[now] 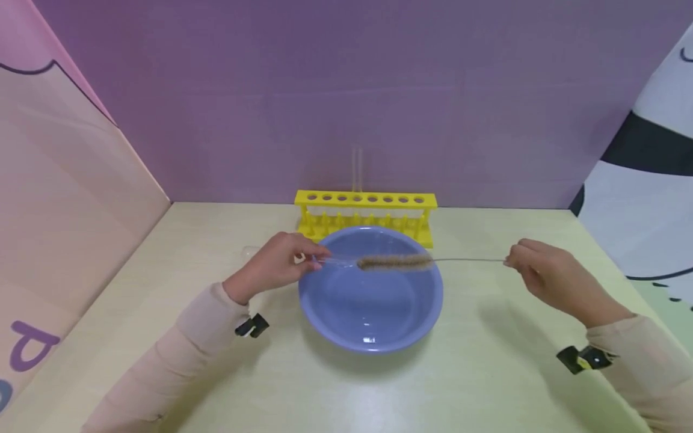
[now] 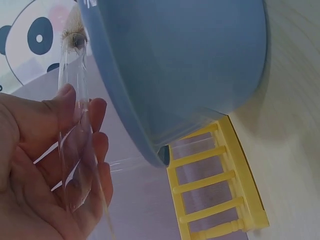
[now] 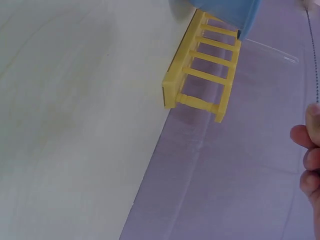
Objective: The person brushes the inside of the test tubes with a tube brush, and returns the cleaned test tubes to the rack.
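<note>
My left hand (image 1: 281, 261) holds a clear glass test tube (image 2: 75, 75) between thumb and fingers, over the left rim of a blue basin (image 1: 368, 343). At the tube's mouth is the tip of a test tube brush (image 1: 397, 262) with brown bristles; most of the bristles are outside the glass. Off to the right, my right hand (image 1: 554, 273) pinches the far end of the brush's thin twisted wire handle (image 1: 468, 260). Brush and tube lie nearly in one level line above the basin. In the right wrist view, only part of the right hand's fingers (image 3: 312, 142) shows.
Behind the basin stands a yellow test tube rack (image 1: 365, 198), with one clear test tube (image 1: 357, 168) upright in it. Some clear glass (image 1: 249, 252) lies on the table beyond the left hand, partly hidden. A purple backdrop (image 1: 352, 90) closes off the table's back edge.
</note>
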{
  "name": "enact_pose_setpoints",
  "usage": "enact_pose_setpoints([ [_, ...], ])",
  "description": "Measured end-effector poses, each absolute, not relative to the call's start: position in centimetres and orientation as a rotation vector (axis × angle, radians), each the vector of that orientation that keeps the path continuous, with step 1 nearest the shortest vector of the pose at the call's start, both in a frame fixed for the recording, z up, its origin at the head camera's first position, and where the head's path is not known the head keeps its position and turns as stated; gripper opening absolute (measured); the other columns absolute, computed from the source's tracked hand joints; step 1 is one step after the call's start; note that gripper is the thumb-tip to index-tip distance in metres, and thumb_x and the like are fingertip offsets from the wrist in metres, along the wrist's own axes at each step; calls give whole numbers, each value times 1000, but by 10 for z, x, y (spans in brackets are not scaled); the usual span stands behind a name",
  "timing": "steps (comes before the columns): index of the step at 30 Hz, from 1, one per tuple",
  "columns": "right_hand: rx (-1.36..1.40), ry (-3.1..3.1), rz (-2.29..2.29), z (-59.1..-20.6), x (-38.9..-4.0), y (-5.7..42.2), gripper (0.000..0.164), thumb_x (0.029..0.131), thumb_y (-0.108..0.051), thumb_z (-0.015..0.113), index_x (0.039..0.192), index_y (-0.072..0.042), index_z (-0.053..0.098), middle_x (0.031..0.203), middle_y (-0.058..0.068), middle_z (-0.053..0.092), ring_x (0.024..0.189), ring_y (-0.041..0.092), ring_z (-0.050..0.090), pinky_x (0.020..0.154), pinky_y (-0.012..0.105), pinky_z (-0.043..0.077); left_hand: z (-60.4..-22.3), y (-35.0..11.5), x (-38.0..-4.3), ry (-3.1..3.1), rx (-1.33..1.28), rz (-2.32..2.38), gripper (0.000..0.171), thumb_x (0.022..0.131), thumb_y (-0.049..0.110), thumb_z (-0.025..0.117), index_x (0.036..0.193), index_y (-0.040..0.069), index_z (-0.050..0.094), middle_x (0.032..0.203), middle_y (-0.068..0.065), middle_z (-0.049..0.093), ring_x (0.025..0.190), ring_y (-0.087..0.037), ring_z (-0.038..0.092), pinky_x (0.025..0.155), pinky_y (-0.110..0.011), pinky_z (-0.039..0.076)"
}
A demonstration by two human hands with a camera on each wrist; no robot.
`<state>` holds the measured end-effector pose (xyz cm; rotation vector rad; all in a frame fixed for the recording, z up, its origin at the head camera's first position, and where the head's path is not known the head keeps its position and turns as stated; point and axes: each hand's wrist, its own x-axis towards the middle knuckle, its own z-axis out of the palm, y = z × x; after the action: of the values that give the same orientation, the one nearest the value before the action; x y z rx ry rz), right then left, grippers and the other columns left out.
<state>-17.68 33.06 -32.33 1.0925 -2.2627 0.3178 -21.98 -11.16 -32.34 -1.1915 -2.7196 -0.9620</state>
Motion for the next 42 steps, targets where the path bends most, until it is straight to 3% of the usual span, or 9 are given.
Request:
enact_pose_setpoints([
  [1,1099,-2282,336,-322,-177,331,43,100,-33,27,75,-12,56,74,-5,58,65,7,53,60,14,45,-324,-112,-219,-2710,-1190,-946,25,82,4,72,107,5,72,100,-4,72,86,-16,62,71,-33,51],
  [4,1105,-2334,398,-319,-176,330,18,93,-7,51,77,-14,57,76,-6,59,65,3,50,61,13,43,-325,-112,-218,-2682,-1185,-918,26,81,5,73,107,6,72,101,-3,71,88,-17,62,71,-34,51],
  [5,1105,-2348,415,-318,-175,330,19,86,3,57,77,-14,58,76,-6,59,66,2,49,61,12,42,-326,-112,-217,-2671,-1182,-915,26,80,5,73,107,6,72,101,-3,72,89,-18,62,71,-34,51],
  [8,1101,-2371,464,-317,-174,328,47,56,26,65,76,-16,59,75,-7,59,66,0,47,60,12,40,-326,-112,-216,-2634,-1164,-923,28,79,4,75,106,6,73,101,-3,72,87,-18,61,68,-32,48],
  [14,1090,-2422,551,-317,-174,327,50,58,26,69,75,-19,57,72,-12,56,63,-2,42,56,13,37,-328,-111,-217,-2559,-1133,-888,31,74,3,78,104,7,74,99,-3,72,78,-17,58,61,-26,43],
  [26,1038,-2570,695,-316,-172,326,46,68,20,69,77,-23,57,67,-19,49,58,-3,38,49,17,32,-332,-107,-214,-2426,-1102,-768,31,71,-2,79,100,8,75,91,-1,73,74,-14,53,59,-24,45],
  [42,1063,-2558,710,-317,-172,317,46,68,20,68,75,-23,56,65,-19,47,57,-4,36,48,17,31,-331,-106,-213,-2440,-1088,-732,31,69,-3,80,97,9,76,88,1,73,73,-13,50,58,-23,44],
])
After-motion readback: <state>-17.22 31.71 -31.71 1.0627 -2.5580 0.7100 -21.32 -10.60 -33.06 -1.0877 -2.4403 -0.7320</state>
